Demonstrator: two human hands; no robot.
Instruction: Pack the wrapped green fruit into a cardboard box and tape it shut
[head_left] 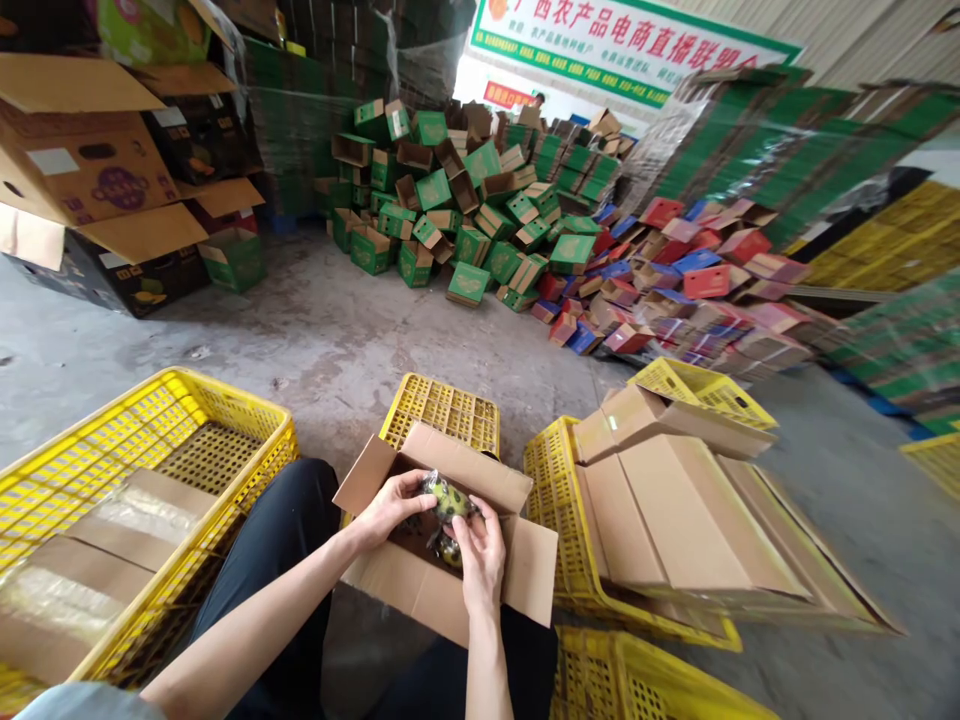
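An open brown cardboard box [405, 590] stands between my knees with its flaps folded out. Over its opening, a green item with dark spots [448, 500] shows, apparently in clear shiny plastic; its exact kind cannot be made out. My left hand [396, 508] pinches the left end of this item between thumb and fingers. At the other end, my right hand [480, 545] grips it with thumb and fingers. Just below, inside the box, lies another dark and yellowish wrapped piece [448, 550], partly hidden by my right hand.
On my left, a yellow crate [176, 385] holds taped cardboard boxes [97, 560]. Flattened cartons [697, 510] lie over a yellow crate [551, 480] on my right. Behind the box is an upturned yellow crate [442, 405]. Green cartons [469, 285] and red-blue cartons [705, 283] are heaped farther back.
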